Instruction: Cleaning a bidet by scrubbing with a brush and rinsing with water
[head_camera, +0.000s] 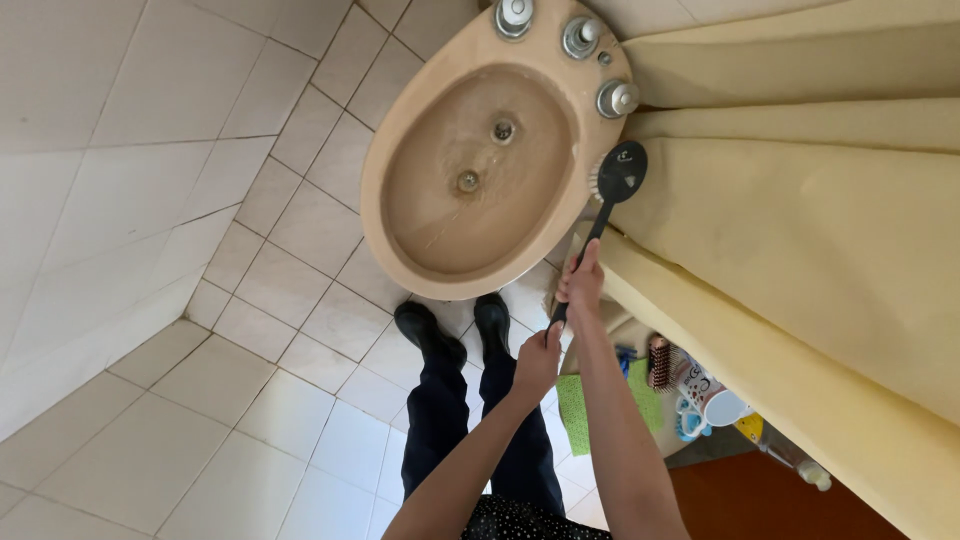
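Brush (612, 190), black and long-handled, is gripped by both hands: right hand (581, 283) closed higher on the handle, left hand (537, 362) closed at its end. Its bristled head touches the tan basin (400, 130) rim at 3 o'clock. Basin holds a shallow film of water around the drain (467, 181).

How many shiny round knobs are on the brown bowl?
3. One knob sits at the top of the bidet's rim, another just right of it, and the third lower down, beside the black brush. None look hidden.
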